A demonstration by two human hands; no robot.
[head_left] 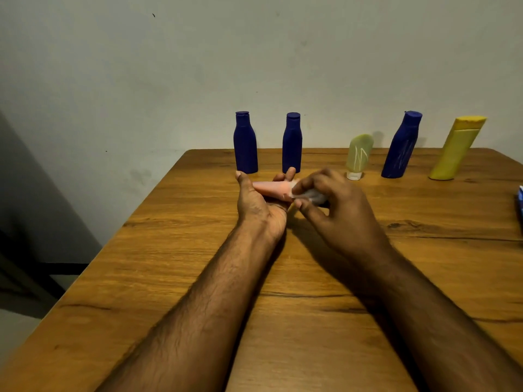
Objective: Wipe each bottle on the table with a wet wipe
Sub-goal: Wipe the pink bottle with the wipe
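My left hand (259, 202) holds a pink tube-shaped bottle (270, 188) lying sideways, thumb on the near side and fingers behind it. My right hand (336, 205) pinches a white wet wipe (307, 195) against the right end of that pink bottle. Along the far edge of the wooden table (198, 278) stand three dark blue bottles (245, 142) (292, 142) (400, 145), a pale green tube (358, 155) on its white cap, and a yellow bottle (455, 148).
A blue packet (520, 202) shows at the right frame edge on the table. A plain wall rises just behind the row of bottles. The table's left edge drops off to dark floor and furniture at the left.
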